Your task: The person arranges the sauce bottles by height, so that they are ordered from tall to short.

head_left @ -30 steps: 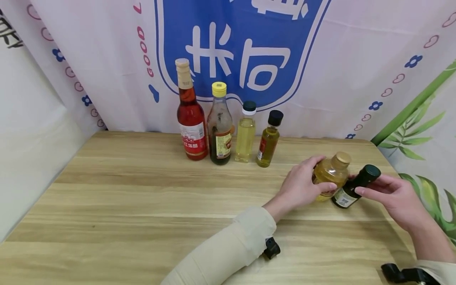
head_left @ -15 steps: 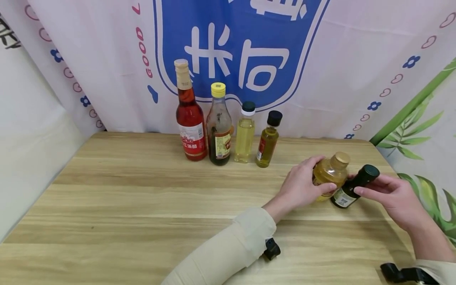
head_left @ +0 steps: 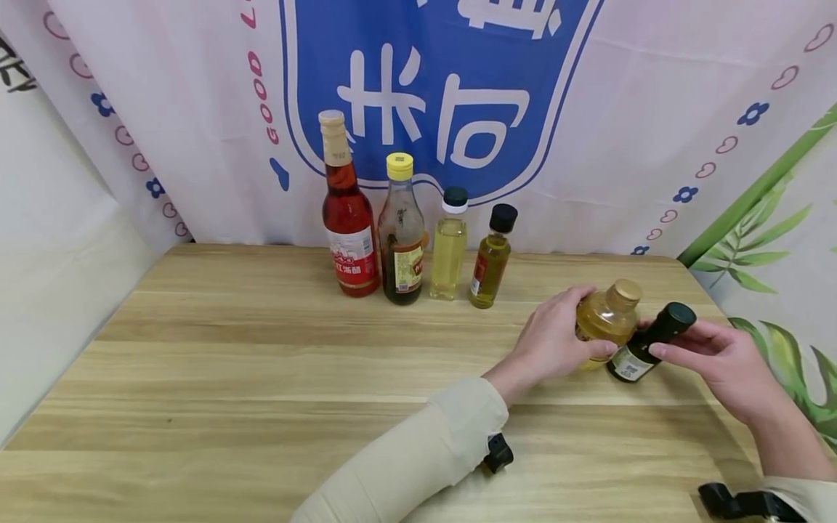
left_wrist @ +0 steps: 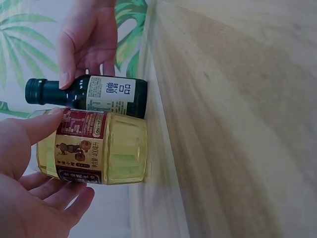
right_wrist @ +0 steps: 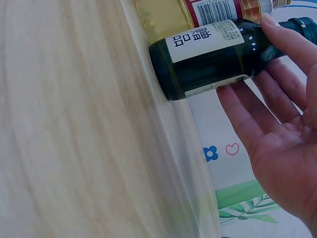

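At the right side of the table, my left hand grips a clear oil bottle of yellow oil with a gold cap. Its thumb and fingers curl round the upper body, over the red and tan label seen in the left wrist view. Right beside it stands a dark green glass bottle with a green cap and a white label. My right hand holds this one near the shoulder, thumb on the near side and fingers behind. In the right wrist view the green bottle overlaps the oil bottle.
Along the back stand a tall red vinegar bottle, a yellow-capped dark sauce bottle, a pale oil bottle and a small olive-coloured oil bottle. Behind the wooden table hangs a printed curtain.
Both hands stay on the same two bottles, which keep their places. The head view has shifted very slightly.
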`<state>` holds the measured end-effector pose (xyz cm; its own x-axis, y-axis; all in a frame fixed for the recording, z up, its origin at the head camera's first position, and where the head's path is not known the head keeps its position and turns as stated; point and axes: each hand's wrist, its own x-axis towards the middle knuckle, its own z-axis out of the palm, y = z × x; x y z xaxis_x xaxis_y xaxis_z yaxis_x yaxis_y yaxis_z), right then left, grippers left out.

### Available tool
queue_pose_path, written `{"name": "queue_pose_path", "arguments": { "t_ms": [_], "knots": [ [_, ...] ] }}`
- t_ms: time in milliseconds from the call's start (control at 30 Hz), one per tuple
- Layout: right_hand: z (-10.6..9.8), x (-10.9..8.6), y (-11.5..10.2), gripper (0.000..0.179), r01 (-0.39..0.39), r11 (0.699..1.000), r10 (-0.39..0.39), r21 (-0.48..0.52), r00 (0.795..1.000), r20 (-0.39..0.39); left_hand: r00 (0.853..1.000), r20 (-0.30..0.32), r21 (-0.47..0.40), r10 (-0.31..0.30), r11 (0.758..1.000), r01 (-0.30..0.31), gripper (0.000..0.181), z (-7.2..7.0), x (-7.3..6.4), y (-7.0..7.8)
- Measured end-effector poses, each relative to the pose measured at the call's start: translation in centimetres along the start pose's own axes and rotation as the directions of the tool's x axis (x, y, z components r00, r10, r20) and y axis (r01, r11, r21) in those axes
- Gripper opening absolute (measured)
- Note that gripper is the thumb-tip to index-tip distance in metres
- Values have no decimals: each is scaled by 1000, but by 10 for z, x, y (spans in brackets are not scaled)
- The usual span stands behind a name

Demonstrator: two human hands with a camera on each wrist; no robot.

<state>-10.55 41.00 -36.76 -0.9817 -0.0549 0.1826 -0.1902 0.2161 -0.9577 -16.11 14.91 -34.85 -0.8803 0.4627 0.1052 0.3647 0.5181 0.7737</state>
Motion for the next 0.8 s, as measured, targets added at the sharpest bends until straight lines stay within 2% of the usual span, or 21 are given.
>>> {"name": "queue_pose_path", "arguments": {
  "t_ms": [233, 367, 667, 800],
  "knots": [
    [-1, -2, 1, 41, 0, 1000, 0, 14, 999, 39, 1000, -10, 22, -9, 1000, 9, 82, 3, 3, 2],
    [-1, -2, 3, 41, -10, 1000, 9, 20, 1000, 25, 1000, -26, 46, -8, 999, 10, 81, 6, 4, 2],
    [0, 0, 2, 42, -4, 1000, 4, 25, 1000, 20, 994, -108, 77, 25, 997, -17, 74, 7, 6, 0],
    [1, 1, -1, 40, 4, 1000, -5, 24, 1000, 19, 990, -141, 89, 12, 996, 1, 75, 8, 5, 1]
  ]
}}
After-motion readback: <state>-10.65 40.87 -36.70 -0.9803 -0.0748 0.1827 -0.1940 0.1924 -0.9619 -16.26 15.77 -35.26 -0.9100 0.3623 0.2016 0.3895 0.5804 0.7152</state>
